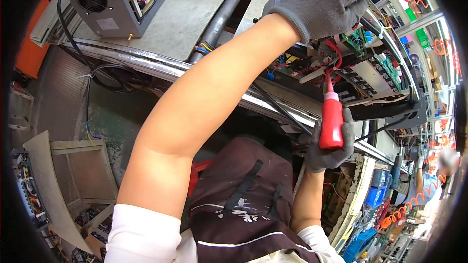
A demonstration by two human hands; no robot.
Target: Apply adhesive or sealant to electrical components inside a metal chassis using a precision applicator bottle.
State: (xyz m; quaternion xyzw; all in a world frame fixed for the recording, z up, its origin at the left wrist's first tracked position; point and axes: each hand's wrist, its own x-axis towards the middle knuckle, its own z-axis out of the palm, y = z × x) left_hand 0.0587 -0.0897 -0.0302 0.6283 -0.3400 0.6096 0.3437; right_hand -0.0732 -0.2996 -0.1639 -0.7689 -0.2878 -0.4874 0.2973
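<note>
My left hand (321, 2), in a grey knit glove, reaches up and rests on top of an open electronics unit (360, 75) full of circuit boards, red and coloured wires and black components. My right hand (331, 151), also gloved, grips a red squeeze bottle (331, 119) upright. The bottle's thin nozzle points up into the wiring at the unit's underside, next to a red wire loop (335, 51). What my left fingers hold is hidden behind the glove.
A grey metal box with a round fan grille (100, 0) sits upper left on a grey panel (190, 12). A shiny metal rail (161, 65) runs diagonally below it. Another person (434, 180) stands far right among blue bins (375, 192) and orange coiled hoses.
</note>
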